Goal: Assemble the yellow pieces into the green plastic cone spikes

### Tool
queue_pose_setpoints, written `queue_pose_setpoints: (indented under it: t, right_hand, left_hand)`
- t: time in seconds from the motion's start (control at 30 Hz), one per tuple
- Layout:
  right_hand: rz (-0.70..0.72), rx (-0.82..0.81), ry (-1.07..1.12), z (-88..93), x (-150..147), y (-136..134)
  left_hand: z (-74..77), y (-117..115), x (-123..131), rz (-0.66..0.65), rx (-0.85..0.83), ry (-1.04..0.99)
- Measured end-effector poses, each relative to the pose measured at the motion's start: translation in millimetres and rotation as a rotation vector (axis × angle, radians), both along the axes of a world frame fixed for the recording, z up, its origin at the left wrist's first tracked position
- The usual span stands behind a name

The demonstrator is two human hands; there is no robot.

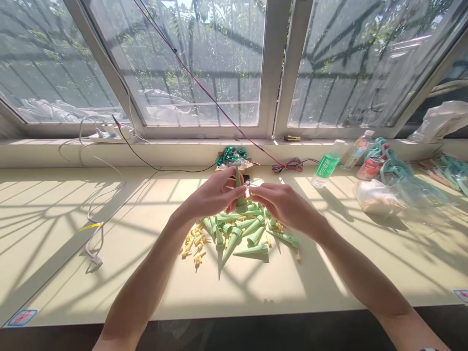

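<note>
My left hand (214,195) is closed around a green plastic cone-shaped spike (239,187), its tip upward, above the table. Close beside it, the thumb and fingers of my right hand (280,202) are pinched together near the spike; a small pale piece may be between them, but it is too small to make out. Below both hands lies a loose heap of green spikes (234,239), pointing in various directions. Small yellow plastic fittings (195,241) with thin stems are spread at the heap's left, with a few more among the spikes and at its right.
Behind my hands are a small box of green material (232,157) and a coil of red-black wire (288,165). At right stand a green-labelled bottle (326,165), another bottle (356,150), a can (369,168) and plastic bags (378,195). A cable (91,243) lies left.
</note>
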State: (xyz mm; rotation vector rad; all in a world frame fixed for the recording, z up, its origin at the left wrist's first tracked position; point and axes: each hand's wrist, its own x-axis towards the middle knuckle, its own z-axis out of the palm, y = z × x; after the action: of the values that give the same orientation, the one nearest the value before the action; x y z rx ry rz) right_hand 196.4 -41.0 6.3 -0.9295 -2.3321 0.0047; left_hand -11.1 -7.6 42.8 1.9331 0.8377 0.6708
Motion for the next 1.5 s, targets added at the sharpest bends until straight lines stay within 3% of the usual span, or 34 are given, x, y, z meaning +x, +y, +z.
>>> queue_pose_setpoints:
  t: [0.4, 0.87, 1.2, 1.33, 1.5]
  right_hand:
    - [-0.08, 0.088, -0.15, 3.0, -2.1, -6.9]
    - [0.063, -0.097, -0.013, 2.4, -2.8, -0.6]
    - [0.067, -0.327, 0.111, 4.6, -4.4, 1.0]
    - [0.024, -0.29, 0.146, 3.3, -5.6, 2.7]
    - [0.043, -0.199, 0.231, 0.3, -3.7, 4.1]
  left_hand:
    - [1.7, -0.1, -0.4, -0.043, -0.013, 0.002]
    - [-1.1, -3.8, 3.9, -0.036, 0.058, 0.004]
    - [-4.3, -4.2, 7.9, -0.013, 0.166, -0.006]
    - [-3.7, -2.1, 7.1, 0.016, 0.153, -0.025]
    - [-4.7, 2.5, 4.8, 0.062, 0.025, -0.089]
